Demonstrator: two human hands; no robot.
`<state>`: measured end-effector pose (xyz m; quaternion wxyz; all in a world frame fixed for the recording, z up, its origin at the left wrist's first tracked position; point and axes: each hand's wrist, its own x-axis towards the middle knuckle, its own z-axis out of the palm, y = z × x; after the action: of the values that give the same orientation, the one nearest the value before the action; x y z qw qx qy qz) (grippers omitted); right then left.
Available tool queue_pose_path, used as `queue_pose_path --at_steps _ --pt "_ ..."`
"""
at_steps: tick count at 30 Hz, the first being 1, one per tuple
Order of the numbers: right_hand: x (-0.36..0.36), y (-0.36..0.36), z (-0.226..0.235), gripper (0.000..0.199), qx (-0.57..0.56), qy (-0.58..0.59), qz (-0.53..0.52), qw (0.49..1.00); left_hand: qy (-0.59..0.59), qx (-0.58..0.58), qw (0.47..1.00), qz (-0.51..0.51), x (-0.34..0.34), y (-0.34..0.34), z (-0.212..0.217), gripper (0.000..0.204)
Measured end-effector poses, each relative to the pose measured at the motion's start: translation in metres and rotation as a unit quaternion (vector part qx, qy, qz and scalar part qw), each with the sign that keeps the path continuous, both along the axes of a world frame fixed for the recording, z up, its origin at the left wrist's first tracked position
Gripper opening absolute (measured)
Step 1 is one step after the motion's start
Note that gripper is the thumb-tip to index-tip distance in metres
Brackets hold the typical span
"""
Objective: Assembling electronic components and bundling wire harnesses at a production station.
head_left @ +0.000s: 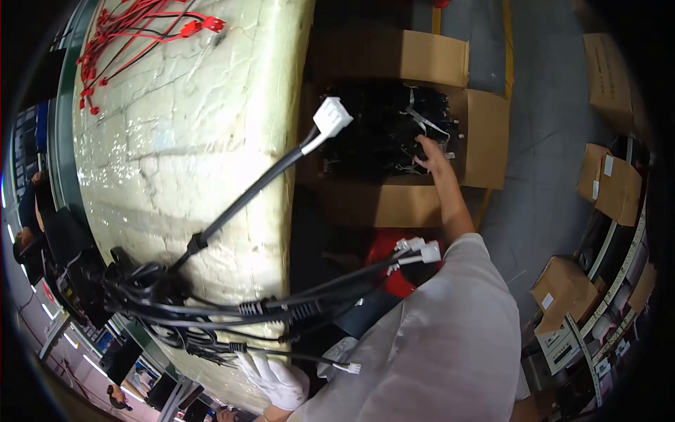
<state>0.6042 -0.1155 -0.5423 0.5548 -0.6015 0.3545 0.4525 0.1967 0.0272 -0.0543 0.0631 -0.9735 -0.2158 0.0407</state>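
Observation:
My left hand (278, 380), in a white glove, grips a black cable harness (211, 309) over the near edge of the cream worktable (183, 141). One thick branch of the harness rises to a white connector (332, 117). Thinner branches end in small white plugs (420, 250). My right hand (430, 155) is bare and reaches into an open cardboard box (485, 141) on the floor. It rests on a pile of black cable bundles (373, 133) tied with pale straps. The fingertips are buried in the pile, so the grip is hidden.
Red wires with red plugs (133, 35) lie at the table's far corner. A red object (387, 257) sits below the box. More cardboard boxes (612, 186) and shelving stand to the right on the grey floor. Another person (28, 211) is at the left edge.

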Motion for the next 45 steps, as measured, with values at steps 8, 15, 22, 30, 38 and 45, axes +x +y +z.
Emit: queue_pose_path --at_steps 8,15,22,30,38,45 --pt "-0.016 -0.019 0.049 0.015 0.094 -0.063 0.17 0.979 0.011 -0.052 0.999 0.008 0.013 0.002 0.006 0.075" --pt "-0.01 -0.006 0.057 0.015 -0.082 -0.032 0.093 0.992 0.004 -0.081 0.997 0.006 0.019 -0.001 0.005 0.084" --pt "-0.047 -0.052 0.179 0.018 0.178 -0.097 0.033 0.979 0.02 -0.089 0.995 0.049 0.022 -0.007 0.014 0.077" --pt "-0.051 -0.122 0.324 0.018 0.183 -0.308 0.076 0.931 -0.019 -0.1 0.994 0.03 0.021 -0.007 0.024 0.078" --pt "-0.077 -0.181 0.458 0.01 0.095 -0.466 0.133 0.87 -0.203 -0.154 0.966 0.038 0.009 -0.012 0.023 0.066" --pt "-0.145 -0.198 0.603 0.03 0.123 -0.535 0.285 0.786 -0.345 -0.386 0.854 -0.047 0.045 -0.065 0.057 0.069"
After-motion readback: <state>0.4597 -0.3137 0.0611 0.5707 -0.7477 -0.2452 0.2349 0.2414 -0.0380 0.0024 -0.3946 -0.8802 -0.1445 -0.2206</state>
